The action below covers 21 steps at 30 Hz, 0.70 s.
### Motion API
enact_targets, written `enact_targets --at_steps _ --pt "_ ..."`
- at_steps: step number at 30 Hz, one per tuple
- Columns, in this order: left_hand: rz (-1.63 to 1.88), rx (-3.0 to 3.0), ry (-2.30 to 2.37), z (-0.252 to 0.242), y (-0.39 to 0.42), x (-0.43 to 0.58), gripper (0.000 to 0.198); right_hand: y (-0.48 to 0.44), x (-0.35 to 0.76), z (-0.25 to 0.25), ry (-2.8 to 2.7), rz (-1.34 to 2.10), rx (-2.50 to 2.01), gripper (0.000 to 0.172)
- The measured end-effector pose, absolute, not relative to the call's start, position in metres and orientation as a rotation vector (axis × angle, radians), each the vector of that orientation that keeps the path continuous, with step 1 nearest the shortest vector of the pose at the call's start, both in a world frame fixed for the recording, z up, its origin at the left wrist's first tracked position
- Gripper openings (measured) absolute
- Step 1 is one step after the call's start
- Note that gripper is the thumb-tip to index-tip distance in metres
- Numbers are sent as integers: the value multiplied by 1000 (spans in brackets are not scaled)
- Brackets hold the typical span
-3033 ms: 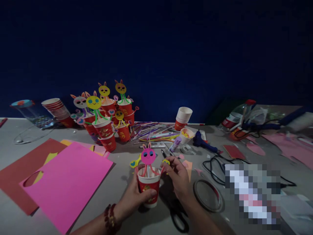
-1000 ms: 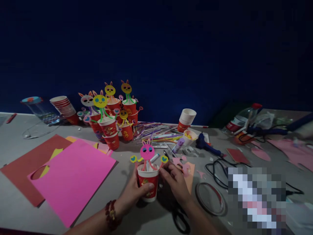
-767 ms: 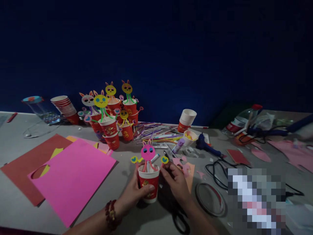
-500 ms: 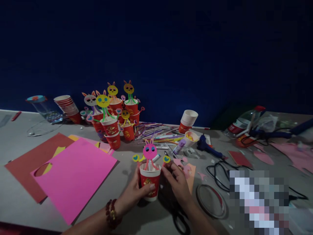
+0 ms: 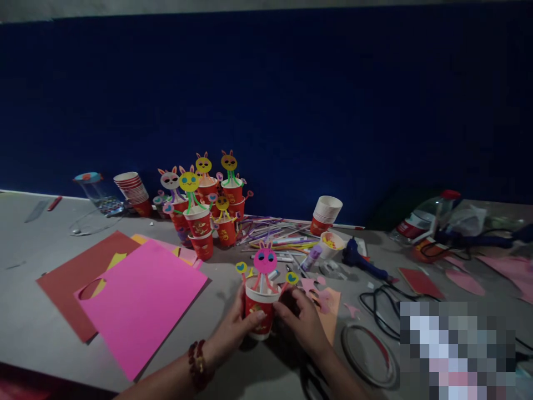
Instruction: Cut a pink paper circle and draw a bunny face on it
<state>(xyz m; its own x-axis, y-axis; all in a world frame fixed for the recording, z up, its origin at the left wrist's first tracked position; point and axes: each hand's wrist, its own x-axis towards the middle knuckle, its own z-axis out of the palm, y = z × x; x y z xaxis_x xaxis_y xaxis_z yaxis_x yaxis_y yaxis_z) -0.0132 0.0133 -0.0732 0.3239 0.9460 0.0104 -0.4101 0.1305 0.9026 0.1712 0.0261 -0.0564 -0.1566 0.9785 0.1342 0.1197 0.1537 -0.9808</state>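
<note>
A red paper cup (image 5: 259,313) stands on the grey table (image 5: 50,311) in front of me. A pink bunny-face disc (image 5: 265,260) on a stick rises from it, with two straw arms ending in small yellow hearts. My left hand (image 5: 234,332) is wrapped round the cup's left side, thumb across its front. My right hand (image 5: 305,325) touches the cup's right side, fingers curled near the right straw arm; whether it grips the cup or the arm is unclear.
Several finished bunny cups (image 5: 200,205) cluster at the back left beside stacked red cups (image 5: 134,191). Pink paper (image 5: 141,303) lies left over red paper (image 5: 70,278). Straws (image 5: 275,233), white cup stack (image 5: 326,214), glue gun (image 5: 360,258), cables, tape ring (image 5: 368,355) and bottle (image 5: 420,219) lie right.
The view has tilted up and swung left, so everything sits lower and further right in frame. Both hands stay on the cup; my right hand has dropped from the straw arm toward the cup's side.
</note>
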Motion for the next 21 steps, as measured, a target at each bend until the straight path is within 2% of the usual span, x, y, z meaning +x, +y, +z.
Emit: enact_targets --at_steps 5,14,21 --pt "1096 987 657 -75 14 -14 86 26 171 -55 -1488 1083 -1142 30" --pt "1249 766 821 -65 20 -18 76 25 171 -51 -1701 1047 -1181 23" --pt "1246 819 767 -67 19 -9 79 18 161 -61 -1806 1356 -1195 17"
